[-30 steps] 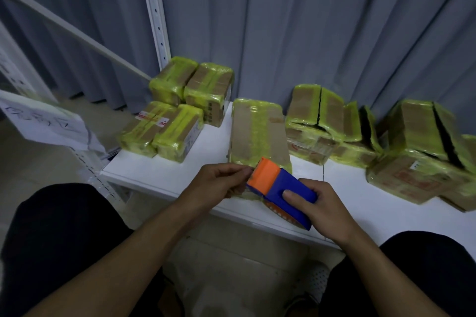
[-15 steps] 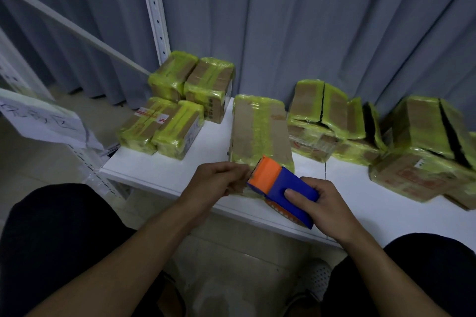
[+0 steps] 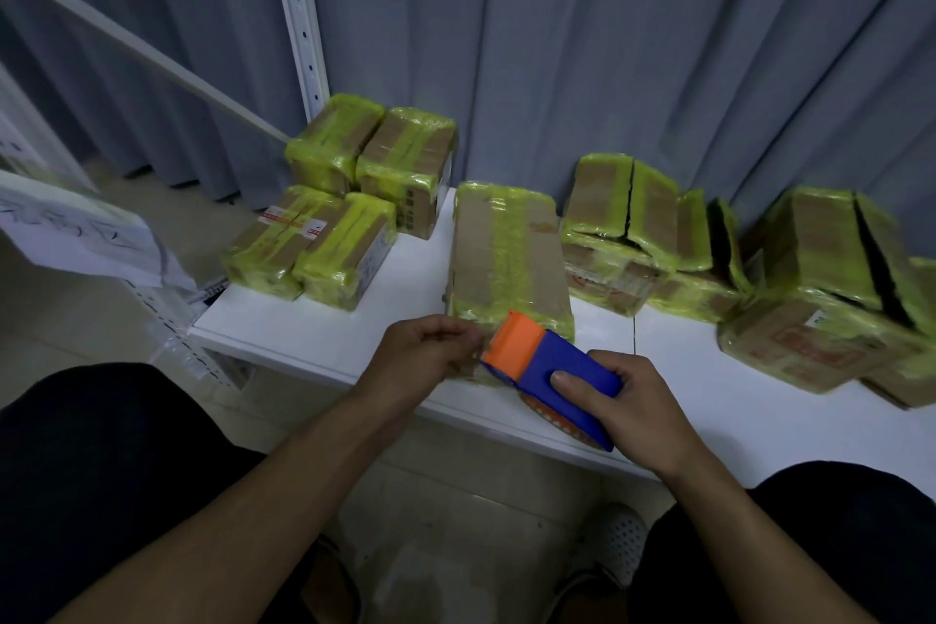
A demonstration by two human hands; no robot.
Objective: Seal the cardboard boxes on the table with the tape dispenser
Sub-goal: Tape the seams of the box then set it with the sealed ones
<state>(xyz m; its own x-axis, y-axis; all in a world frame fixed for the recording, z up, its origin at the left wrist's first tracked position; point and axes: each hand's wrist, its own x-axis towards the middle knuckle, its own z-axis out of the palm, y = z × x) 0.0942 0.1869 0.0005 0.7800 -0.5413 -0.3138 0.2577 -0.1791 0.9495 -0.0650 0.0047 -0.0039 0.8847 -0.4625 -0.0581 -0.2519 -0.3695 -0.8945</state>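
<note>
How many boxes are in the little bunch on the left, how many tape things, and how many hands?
Taped boxes in the left bunch: 4
Blue and orange tape dispenser: 1
Hands, the left hand and the right hand: 2
Total: 7

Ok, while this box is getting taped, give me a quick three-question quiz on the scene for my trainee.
1. True or false: nobody is holding the tape dispenser.
2. Fill in: the dispenser's end nearest the left hand is coloured ____.
3. Which hand grips the dispenser's blue body? A. left hand B. right hand C. neither

Key: 1 false; 2 orange; 3 B.
</note>
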